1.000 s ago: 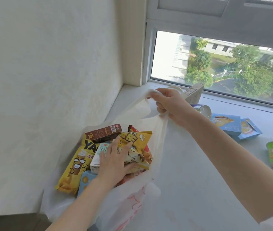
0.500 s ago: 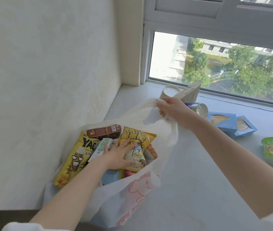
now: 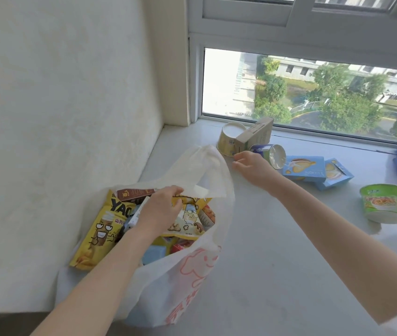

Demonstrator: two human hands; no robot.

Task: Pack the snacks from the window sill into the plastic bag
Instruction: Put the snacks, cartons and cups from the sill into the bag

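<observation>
Your left hand [image 3: 162,209] is down in the mouth of the plastic bag [image 3: 180,287], fingers curled and pinching the bag's white rim where it folds over the yellow cartoon snack packet [image 3: 187,221]. Forearm comes in from the bottom left. Your right hand [image 3: 250,164] is stretched out over the sill [image 3: 277,275], fingers loosely spread and holding nothing, just beside the tan carton [image 3: 253,137] and the blue can [image 3: 268,154] lying on its side.

The bag sits at the sill's left end against the wall, stuffed: a yellow chips pack [image 3: 100,229] leans out on its left, a brown bar [image 3: 135,193] on top.

Still on the sill along the window edge: a yellow cup [image 3: 230,139] behind the carton, two blue boxes [image 3: 313,169] right of the can, and a green noodle bowl [image 3: 384,202] near the right end.
</observation>
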